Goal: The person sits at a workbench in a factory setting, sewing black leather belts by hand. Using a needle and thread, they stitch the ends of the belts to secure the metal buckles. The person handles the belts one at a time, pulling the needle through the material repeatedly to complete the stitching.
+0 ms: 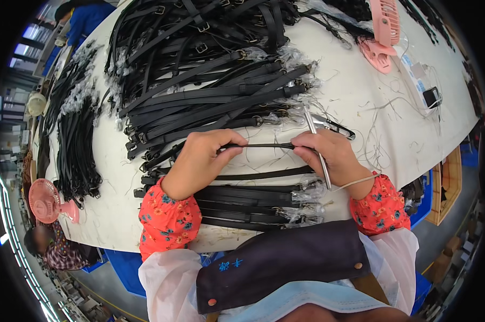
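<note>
Risk, as a judgement: the thin black strap (258, 145) is stretched taut between both hands, held only by fingertip pinches. If either pinch loosens, the strap could spring free and drop among the finished straps (248, 206) lying just below at 6 o'clock, where it would be hard to tell apart. The metal rod tool (317, 150) sits in the same hand that pinches the strap end; its tip points toward 12 o'clock, close to the plastic-wrapped buckle ends of the strap pile (210, 80), so a slip could snag or scratch one. Loose threads (382, 139) at 3 o'clock on the worktop (349, 91) could also catch on the strap.

Grip, left hand (197, 163): thumb and fingers together, clamped on the left end of the thin black strap, knuckles up, hand resting over the straps beneath it.

Grip, right hand (333, 155): fingers closed, pinching the strap's right end while also holding the metal rod tool along the palm. A pale cord (355, 183) runs across the wrist.

Strap position: centre of view, horizontal, just above the worktop, between the big pile at 12 o'clock and the finished straps at 6 o'clock.

Surroundings: pink fan (384, 32) at 1 o'clock; second pink fan (46, 199) at 9 o'clock; a dark bundle of straps (76, 150) beside it.
</note>
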